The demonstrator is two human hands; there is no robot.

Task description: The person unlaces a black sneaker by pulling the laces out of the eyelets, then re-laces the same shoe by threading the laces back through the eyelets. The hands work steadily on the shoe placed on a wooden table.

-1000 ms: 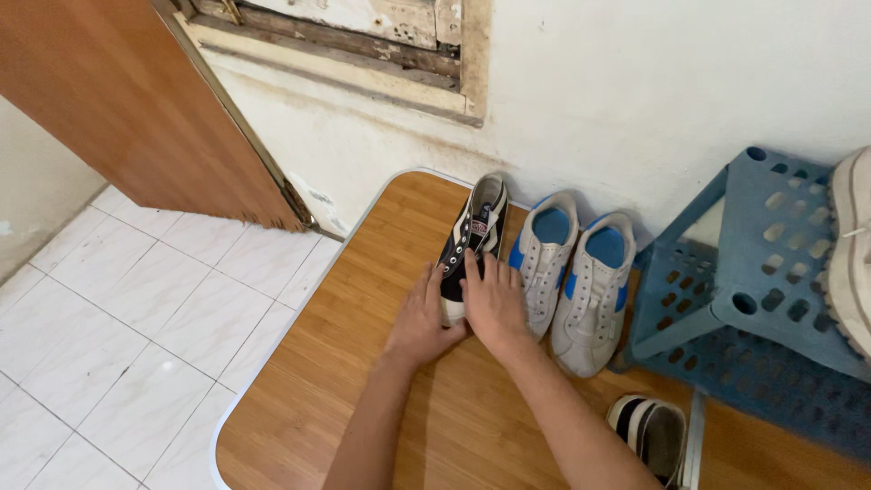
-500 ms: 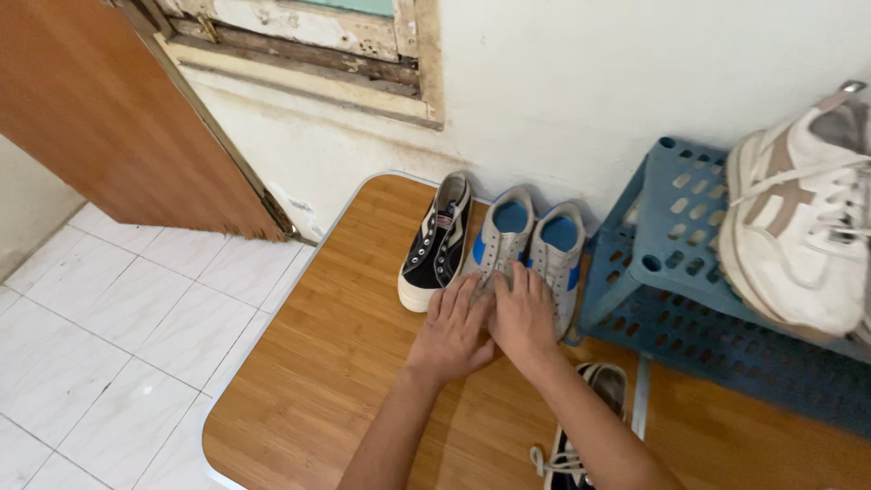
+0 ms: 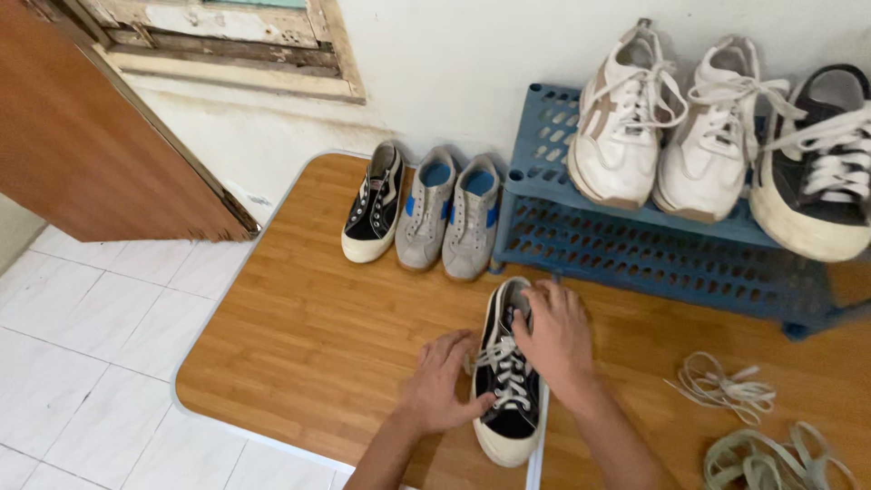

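Note:
A black sneaker with white laces and a white sole (image 3: 508, 399) lies on the wooden board (image 3: 318, 336) near its front edge, toe pointing at me. My left hand (image 3: 439, 381) rests against its left side by the laces. My right hand (image 3: 555, 338) lies over its right side and heel opening, fingers curled onto it. Further back by the wall stand the matching black sneaker (image 3: 374, 205), without laces, and a pair of grey-white sneakers with blue insoles (image 3: 450, 214).
A blue plastic shoe rack (image 3: 635, 245) stands at the right against the wall, carrying two white sneakers (image 3: 676, 122) and a black one (image 3: 821, 168). Loose white laces (image 3: 726, 386) lie on the board at the right. A brown door (image 3: 82, 136) and white floor tiles (image 3: 82, 354) are left.
My hands left the grey-white pair by the wall and came back to the laced black sneaker near the front edge. The view swung right, bringing the rack's shoes and loose laces into sight.

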